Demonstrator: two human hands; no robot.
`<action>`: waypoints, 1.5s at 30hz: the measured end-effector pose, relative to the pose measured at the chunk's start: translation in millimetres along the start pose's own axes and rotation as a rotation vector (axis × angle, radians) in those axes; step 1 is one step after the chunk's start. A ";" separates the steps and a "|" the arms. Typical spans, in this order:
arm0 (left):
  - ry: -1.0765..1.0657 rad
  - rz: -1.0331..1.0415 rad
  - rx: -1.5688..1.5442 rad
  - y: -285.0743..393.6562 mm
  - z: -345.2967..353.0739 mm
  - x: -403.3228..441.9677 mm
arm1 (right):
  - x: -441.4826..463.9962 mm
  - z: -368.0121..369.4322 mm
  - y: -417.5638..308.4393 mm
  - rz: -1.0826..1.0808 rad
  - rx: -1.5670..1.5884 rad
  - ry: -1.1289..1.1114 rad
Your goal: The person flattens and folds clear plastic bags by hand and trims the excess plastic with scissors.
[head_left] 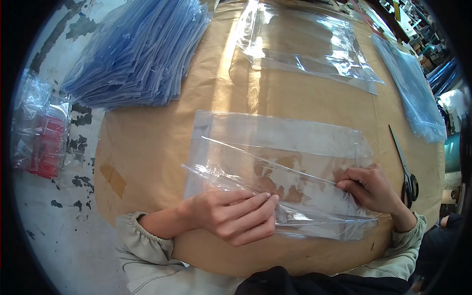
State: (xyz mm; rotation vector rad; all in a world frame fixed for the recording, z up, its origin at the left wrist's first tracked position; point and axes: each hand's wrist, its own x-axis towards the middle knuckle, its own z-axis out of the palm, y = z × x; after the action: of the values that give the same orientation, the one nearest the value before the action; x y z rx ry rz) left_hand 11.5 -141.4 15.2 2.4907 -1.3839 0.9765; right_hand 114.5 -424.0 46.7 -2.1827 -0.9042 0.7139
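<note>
A clear plastic sheet or bag [295,132] lies on the brown paper-covered table in front of me, its near part folded and raised in loose layers. My left hand [236,214] pinches the near-left edge of the plastic between thumb and fingers. On the right side, my right hand [368,189] has its fingers closed on another edge of the same plastic, with thumb and forefinger together. Both hands stay apart from each other. Black-handled scissors [407,172] rest just beyond my right hand, blades pointing away.
A thick stack of bluish plastic pieces [142,54] is at the back left. More clear plastic [309,44] lies at the back, and a bundle of plastic [413,93] at the right. Red packets [48,142] sit at far left, beyond the brown paper's edge [105,147].
</note>
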 end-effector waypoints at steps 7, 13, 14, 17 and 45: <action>0.013 0.002 -0.011 1.7 3.8 -1.9 | 9.0 -18.4 -4.6 0.027 -0.219 0.250; -0.177 -0.207 -0.014 -3.1 -2.5 11.9 | 37.8 -2.8 1.6 -0.345 -0.718 0.471; -0.231 -0.258 -0.057 -4.2 -4.9 14.5 | 42.1 6.5 11.3 -0.331 -0.525 0.503; -0.300 -0.299 -0.100 -5.0 -3.7 11.4 | 41.0 9.6 13.2 -0.328 -0.535 0.479; -0.351 -0.680 -0.536 -16.6 -8.9 19.5 | 25.6 28.3 0.2 -0.635 -0.327 0.517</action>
State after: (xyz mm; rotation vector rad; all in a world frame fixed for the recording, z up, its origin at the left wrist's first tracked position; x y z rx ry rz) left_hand 27.8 -142.2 36.9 2.4559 -0.6198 0.0252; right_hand 110.8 -394.4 22.9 -2.0048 -1.3806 -0.3076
